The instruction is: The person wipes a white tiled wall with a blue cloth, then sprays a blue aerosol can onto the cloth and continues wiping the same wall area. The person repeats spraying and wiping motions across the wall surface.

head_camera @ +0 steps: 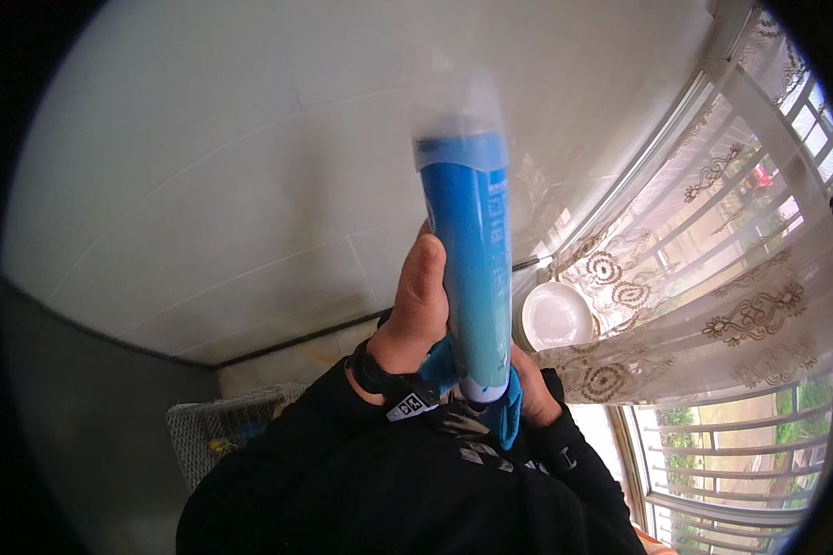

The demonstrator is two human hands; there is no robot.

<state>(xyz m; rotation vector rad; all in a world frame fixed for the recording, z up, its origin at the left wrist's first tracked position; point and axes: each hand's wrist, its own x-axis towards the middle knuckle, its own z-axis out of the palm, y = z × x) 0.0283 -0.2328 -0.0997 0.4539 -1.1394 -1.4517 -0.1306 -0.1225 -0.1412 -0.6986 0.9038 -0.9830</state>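
A blue-to-teal cylindrical container stands nearly upright in front of me, with writing on its side and a whitish lower end. Its top is blurred, with a pale, see-through shape above the blue. My left hand grips its left side, thumb along the wall and fingers hidden behind. Low on the right, partly behind the container, my right hand holds a folded blue cloth; its fingertips are hidden. More blue cloth shows between the container and my left wrist.
White plates are stacked in the corner by a patterned sheer curtain and a barred window. Pale tiled wall rises ahead. A wire mesh basket with small yellow and blue things sits at lower left, near a dark grey surface.
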